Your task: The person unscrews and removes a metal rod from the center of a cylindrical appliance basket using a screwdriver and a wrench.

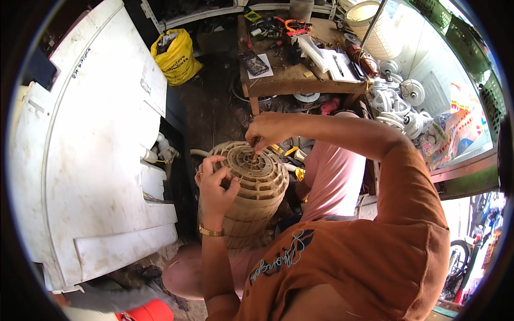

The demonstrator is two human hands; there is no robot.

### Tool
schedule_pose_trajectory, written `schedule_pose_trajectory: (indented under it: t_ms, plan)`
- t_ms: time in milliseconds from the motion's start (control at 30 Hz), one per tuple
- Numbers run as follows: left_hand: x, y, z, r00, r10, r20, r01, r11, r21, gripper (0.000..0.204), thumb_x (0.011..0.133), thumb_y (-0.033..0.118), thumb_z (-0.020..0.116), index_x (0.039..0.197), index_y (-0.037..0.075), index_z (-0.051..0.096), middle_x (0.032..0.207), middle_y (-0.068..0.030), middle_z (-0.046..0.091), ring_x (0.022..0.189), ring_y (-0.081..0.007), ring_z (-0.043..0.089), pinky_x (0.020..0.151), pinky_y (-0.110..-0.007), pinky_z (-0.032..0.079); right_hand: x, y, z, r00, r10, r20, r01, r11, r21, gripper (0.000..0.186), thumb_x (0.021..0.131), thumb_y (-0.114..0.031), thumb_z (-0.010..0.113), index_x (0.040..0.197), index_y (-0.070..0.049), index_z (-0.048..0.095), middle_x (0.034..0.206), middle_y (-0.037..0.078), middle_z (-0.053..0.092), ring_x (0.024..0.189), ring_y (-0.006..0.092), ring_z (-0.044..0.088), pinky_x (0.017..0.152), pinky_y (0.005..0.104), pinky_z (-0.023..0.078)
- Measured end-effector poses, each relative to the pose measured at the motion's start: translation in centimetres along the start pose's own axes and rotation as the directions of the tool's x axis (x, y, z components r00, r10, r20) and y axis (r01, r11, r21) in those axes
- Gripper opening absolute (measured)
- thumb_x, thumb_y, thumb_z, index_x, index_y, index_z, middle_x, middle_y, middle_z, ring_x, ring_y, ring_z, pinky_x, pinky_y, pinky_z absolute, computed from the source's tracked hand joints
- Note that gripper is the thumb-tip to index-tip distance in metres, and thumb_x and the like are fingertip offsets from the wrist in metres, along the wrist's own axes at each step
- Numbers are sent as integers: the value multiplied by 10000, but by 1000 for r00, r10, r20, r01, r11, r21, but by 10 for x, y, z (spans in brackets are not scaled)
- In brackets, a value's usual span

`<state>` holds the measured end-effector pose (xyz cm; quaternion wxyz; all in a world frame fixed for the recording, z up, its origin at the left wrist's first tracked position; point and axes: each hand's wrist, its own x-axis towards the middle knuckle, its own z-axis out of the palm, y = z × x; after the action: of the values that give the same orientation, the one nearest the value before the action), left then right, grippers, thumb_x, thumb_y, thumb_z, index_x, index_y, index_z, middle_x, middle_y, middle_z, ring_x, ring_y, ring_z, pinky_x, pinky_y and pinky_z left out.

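A dirty tan, ribbed plastic drum [241,218], like a washing machine spin tub, stands between my knees with its round, slotted end up. My right hand [265,132] reaches over it from the far side, fingers pinched down at the central hub [250,160]. What the fingertips hold there is too small and covered to make out. My left hand [216,184], with a ring and a gold bracelet [211,231], rests at the drum's near left rim. Its fingers are bent but apart, and nothing shows between them.
A large white appliance body [107,155] stands close on the left. Ahead is a wooden table [300,85] with tools, papers and a phone [253,63]. A yellow bag [176,58] sits beyond; white pulley-like parts [396,104] pile up at right. A red container [152,310] is lower left.
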<state>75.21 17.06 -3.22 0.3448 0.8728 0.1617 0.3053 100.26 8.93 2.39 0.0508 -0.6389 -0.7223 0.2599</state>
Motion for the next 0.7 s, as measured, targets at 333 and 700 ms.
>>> schedule_pose_trajectory:
  t_ms: [333, 700]
  plan:
    - [15, -16, 8, 995, 44, 85, -38, 997, -73, 191, 671, 109, 684, 642, 60, 502, 1081, -61, 567, 1034, -276, 520, 955, -441, 341, -10, 3, -12, 989, -78, -124, 20, 910, -414, 147, 781, -280, 733, 868, -161, 724, 748, 17, 702, 836, 252, 675, 960, 567, 315]
    - [23, -13, 8, 989, 86, 124, -75, 993, -91, 197, 684, 148, 677, 647, 67, 501, 997, -66, 555, 1013, -277, 528, 971, -434, 330, -13, 27, -7, 983, -161, -93, 147, 979, -139, 144, 771, -281, 744, 809, -151, 695, 724, 47, 643, 864, 270, 654, 1098, 620, 224]
